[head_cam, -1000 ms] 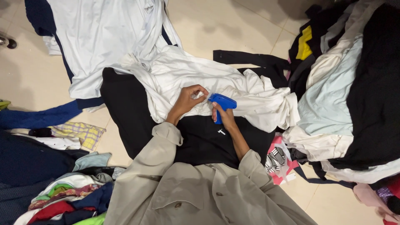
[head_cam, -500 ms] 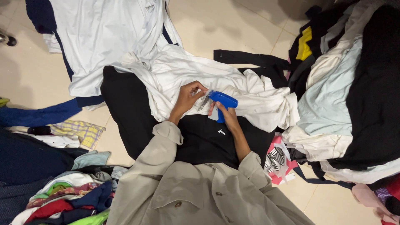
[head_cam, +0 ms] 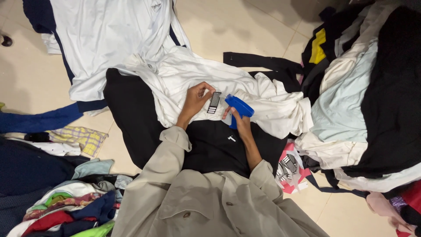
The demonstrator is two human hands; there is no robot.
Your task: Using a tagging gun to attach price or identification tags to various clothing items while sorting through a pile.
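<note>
My right hand [head_cam: 239, 123] grips a blue tagging gun [head_cam: 239, 107] over a crumpled white garment [head_cam: 219, 83] that lies across a black garment [head_cam: 215, 145] on the floor. Its tip points left, a short way from a small black-and-white striped tag [head_cam: 214, 102]. That tag lies on the white cloth just right of my left hand [head_cam: 195, 100], whose fingers pinch the fabric beside it. Both arms wear beige coat sleeves.
A tall pile of black, pale blue and white clothes [head_cam: 364, 96] fills the right side. A pink bag with more striped tags [head_cam: 289, 169] lies at my right elbow. Mixed coloured clothes [head_cam: 66, 206] are heaped lower left; a white and navy shirt [head_cam: 105, 39] lies behind on the tiled floor.
The gun has drawn back to the right from my left hand. The striped tag, hidden between gun and fingers before, now shows on the white garment.
</note>
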